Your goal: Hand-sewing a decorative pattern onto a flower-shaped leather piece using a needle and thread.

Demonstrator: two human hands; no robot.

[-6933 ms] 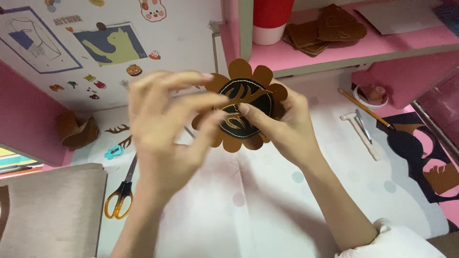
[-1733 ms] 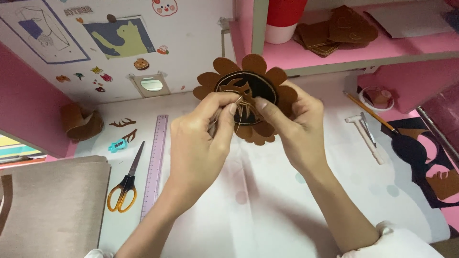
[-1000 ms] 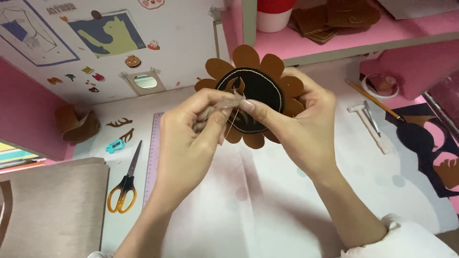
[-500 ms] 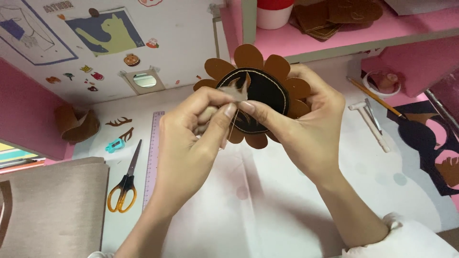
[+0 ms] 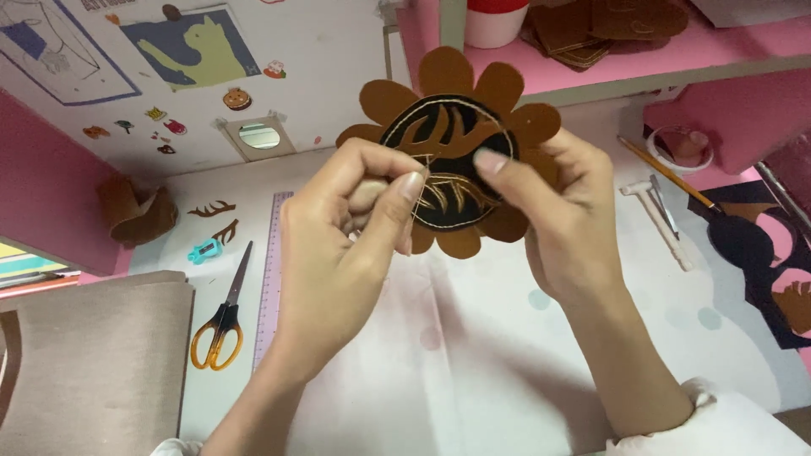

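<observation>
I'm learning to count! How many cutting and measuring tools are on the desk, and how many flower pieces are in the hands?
Scissors: 1
Ruler: 1
Brown flower piece: 1, held by left hand and right hand
Total: 3

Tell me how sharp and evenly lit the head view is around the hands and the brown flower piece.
Head view: soft, even light, no glare; the flower piece is fairly sharp, stitching legible; the left hand and right hand cast faint shadows on the table; the scissors look slightly softer.
</observation>
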